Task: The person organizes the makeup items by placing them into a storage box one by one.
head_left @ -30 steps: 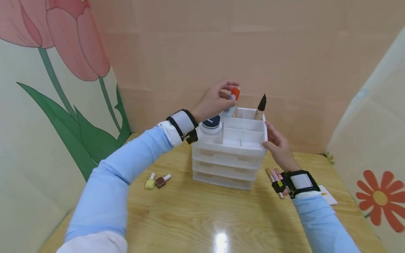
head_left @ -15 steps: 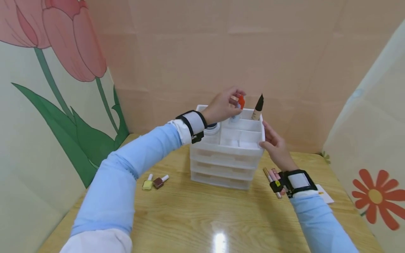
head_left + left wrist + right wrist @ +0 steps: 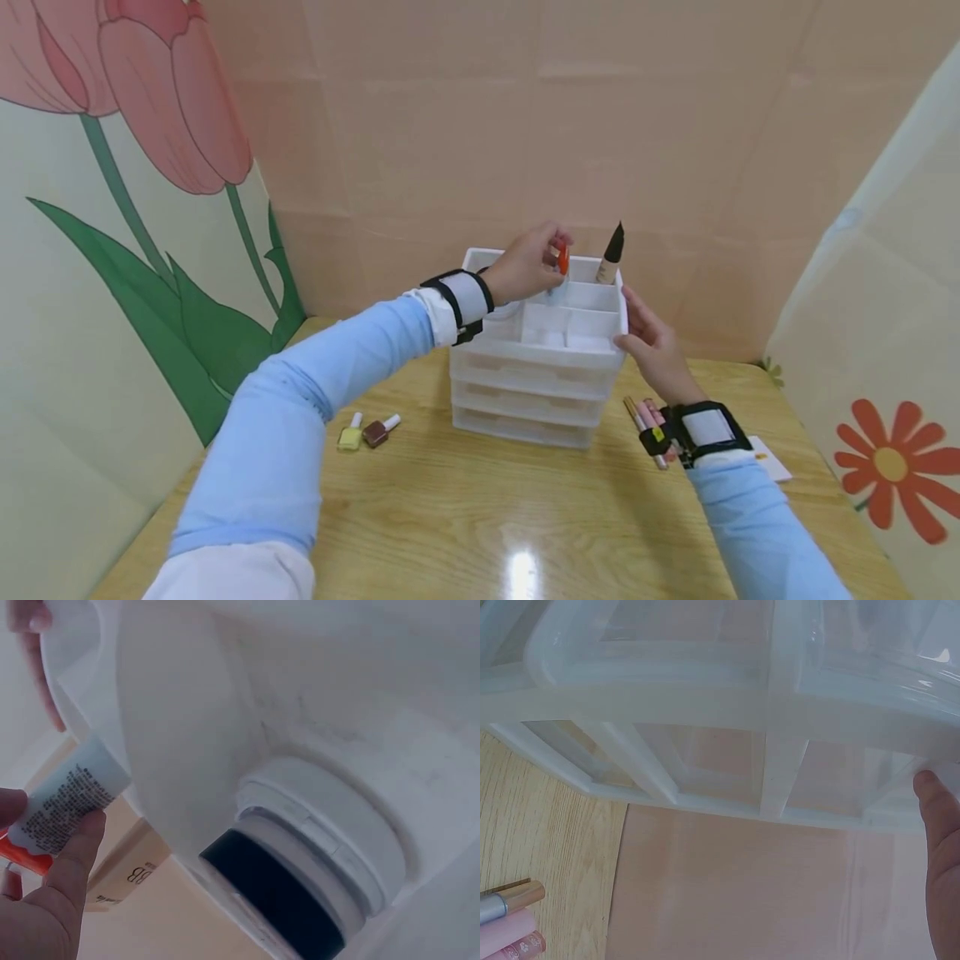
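— Over the back row of the organizer (image 3: 540,367), what could trip you up?

— Your left hand (image 3: 525,268) pinches the small tube (image 3: 561,260) by its orange cap, low end already between the dividers. I'd judge it could catch on a divider wall and tilt, or knock the dark-tipped tube (image 3: 611,255) standing just beside it. The jar (image 3: 300,862) sits in the compartment near your wrist, so a dropped forearm could bump it.

— And how are your hands set?

— Your left thumb and fingers are curled tight on the tube (image 3: 64,802). Your right hand (image 3: 651,346) lies with relaxed, spread fingers against the organizer's right side, steadying it; a hard push there could slide the whole unit on the table (image 3: 480,517). Lip glosses (image 3: 647,421) lie beside that wrist.
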